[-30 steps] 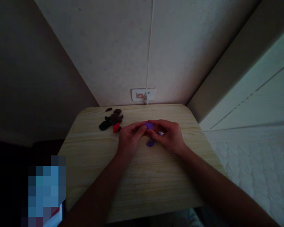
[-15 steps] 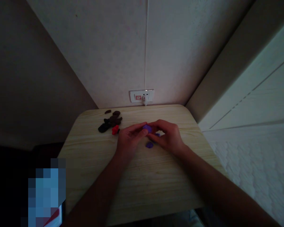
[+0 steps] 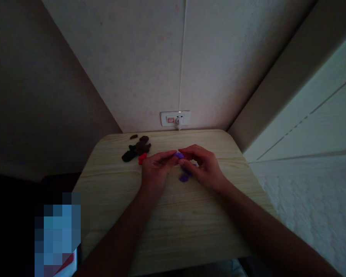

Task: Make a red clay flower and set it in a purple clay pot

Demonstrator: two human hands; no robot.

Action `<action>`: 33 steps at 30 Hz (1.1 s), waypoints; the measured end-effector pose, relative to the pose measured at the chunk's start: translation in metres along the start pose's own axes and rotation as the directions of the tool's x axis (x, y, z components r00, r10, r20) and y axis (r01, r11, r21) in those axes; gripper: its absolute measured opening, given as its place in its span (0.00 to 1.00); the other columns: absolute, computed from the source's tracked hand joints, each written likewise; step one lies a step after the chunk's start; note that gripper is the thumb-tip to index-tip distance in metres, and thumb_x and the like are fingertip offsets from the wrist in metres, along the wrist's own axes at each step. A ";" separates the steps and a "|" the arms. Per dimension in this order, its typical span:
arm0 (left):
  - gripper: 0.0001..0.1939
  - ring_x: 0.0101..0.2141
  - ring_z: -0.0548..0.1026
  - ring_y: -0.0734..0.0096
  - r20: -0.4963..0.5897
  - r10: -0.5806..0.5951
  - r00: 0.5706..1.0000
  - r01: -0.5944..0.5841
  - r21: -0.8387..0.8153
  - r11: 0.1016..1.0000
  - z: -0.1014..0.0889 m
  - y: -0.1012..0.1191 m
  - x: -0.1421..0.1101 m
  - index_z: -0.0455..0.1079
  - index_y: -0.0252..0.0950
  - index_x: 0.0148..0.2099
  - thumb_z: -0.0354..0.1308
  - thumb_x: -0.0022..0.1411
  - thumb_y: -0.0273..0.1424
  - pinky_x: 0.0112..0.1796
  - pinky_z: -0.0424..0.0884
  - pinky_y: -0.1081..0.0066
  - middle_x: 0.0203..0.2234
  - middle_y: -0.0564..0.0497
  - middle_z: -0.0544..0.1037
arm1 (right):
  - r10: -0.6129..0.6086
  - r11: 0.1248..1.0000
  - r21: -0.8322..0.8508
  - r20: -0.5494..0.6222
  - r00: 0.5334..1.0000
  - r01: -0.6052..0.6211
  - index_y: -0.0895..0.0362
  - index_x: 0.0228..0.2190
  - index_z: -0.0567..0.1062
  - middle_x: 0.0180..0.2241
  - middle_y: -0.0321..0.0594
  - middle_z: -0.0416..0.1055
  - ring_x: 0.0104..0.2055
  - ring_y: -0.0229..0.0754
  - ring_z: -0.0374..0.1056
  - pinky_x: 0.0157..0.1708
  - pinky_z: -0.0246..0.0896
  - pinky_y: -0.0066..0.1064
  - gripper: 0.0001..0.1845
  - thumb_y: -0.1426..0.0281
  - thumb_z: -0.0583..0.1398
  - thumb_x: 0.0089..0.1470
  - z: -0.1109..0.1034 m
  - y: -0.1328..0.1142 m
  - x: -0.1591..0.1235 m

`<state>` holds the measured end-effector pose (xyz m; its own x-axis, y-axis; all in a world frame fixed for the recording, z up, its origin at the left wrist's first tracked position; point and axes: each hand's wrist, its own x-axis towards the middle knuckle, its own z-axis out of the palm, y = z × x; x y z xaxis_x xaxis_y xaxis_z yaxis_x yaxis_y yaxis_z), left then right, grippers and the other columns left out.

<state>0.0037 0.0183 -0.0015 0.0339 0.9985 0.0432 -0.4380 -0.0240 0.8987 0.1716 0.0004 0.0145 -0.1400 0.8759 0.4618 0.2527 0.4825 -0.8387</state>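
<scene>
Between my hands, just above the table, is a small purple lump of modelling clay (image 3: pixel 178 155). My left hand (image 3: pixel 157 169) pinches it from the left with thumb and fingers. From the other side, my right hand (image 3: pixel 203 165) has its thumb and fingertips closed on the lump's right edge. Below them, another purple clay piece (image 3: pixel 183 178) lies on the wooden table (image 3: pixel 173 219). More purple bits beside it are partly hidden by my right hand. A red clay piece (image 3: pixel 142 158) rests close to my left knuckles.
Black clay (image 3: pixel 128 156) and several brown clay pieces (image 3: pixel 142 146) lie at the table's back left. Behind the table, a wall socket (image 3: pixel 175 119) holds a plug with a white cable. A pale cabinet stands at right; a blurred-out patch covers the lower left.
The view has shifted slightly. My right thumb has moved up against the purple lump, and less of the lump shows between my fingers.
</scene>
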 end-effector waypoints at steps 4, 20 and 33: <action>0.13 0.30 0.84 0.68 -0.015 -0.012 1.000 0.012 -0.016 1.000 0.003 0.002 -0.003 0.84 0.37 0.34 0.79 0.43 0.29 0.39 0.81 0.69 0.30 0.48 0.87 | 0.080 0.991 0.108 -0.002 0.997 -0.079 0.55 0.36 0.84 0.33 0.42 0.78 0.34 0.42 0.73 0.33 0.68 0.33 0.12 0.59 0.69 0.57 0.002 -0.001 0.002; 0.12 0.35 0.84 0.67 0.079 -0.069 0.994 0.073 -0.048 0.996 0.006 -0.001 -0.004 0.82 0.34 0.39 0.76 0.52 0.31 0.43 0.81 0.65 0.34 0.47 0.86 | 0.237 0.945 0.263 -0.135 0.962 -0.196 0.54 0.34 0.85 0.34 0.40 0.76 0.34 0.40 0.74 0.31 0.70 0.31 0.16 0.55 0.71 0.52 0.009 0.000 0.003; 0.12 0.23 0.77 0.72 0.131 -0.045 0.990 0.013 0.235 0.972 0.009 0.015 -0.008 0.81 0.33 0.33 0.75 0.52 0.36 0.28 0.75 0.72 0.21 0.51 0.81 | 0.324 0.891 0.343 -0.015 0.946 -0.299 0.56 0.32 0.86 0.28 0.39 0.81 0.28 0.38 0.74 0.30 0.70 0.29 0.16 0.57 0.73 0.49 0.006 -0.003 0.002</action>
<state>0.0047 0.0094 0.0151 0.1708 0.9835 0.0599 -0.2145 -0.0222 0.9765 0.1645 0.0007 0.0161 -0.0359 0.9848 0.1697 -0.0612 0.1673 -0.9840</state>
